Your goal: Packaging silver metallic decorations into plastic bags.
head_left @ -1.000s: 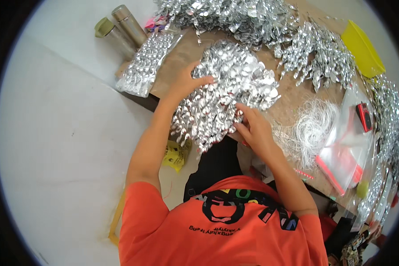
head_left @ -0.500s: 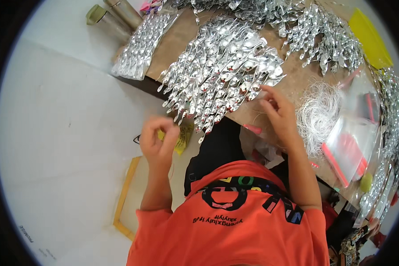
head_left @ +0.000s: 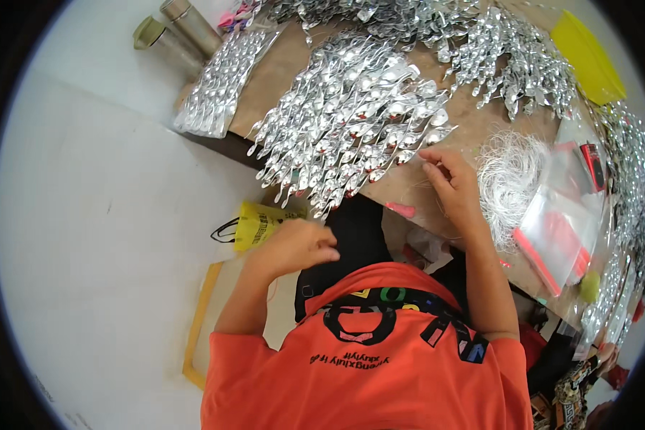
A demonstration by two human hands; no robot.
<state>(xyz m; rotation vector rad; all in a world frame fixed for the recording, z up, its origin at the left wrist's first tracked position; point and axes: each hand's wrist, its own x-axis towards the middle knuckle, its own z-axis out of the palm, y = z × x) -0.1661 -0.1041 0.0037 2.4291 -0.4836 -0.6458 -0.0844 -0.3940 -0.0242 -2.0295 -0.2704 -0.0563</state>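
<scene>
Orange fabric of your shirt (head_left: 380,373) fills the near edge. Your left hand (head_left: 297,247) hangs below the table edge with its fingers curled together; whether it grips anything cannot be told, and a yellow bag (head_left: 261,223) sits just beside it. Your right hand (head_left: 448,179) rests on the brown tabletop (head_left: 408,179), its fingers loosely bent and apart, touching the near edge of the big heap of silver foil pieces (head_left: 351,115). White thread bundle (head_left: 509,175) lies just right of that hand, clear red-strip bags (head_left: 562,222) beyond it. Farther off stand two metal flasks (head_left: 175,29) and a packed silver bag (head_left: 222,79).
</scene>
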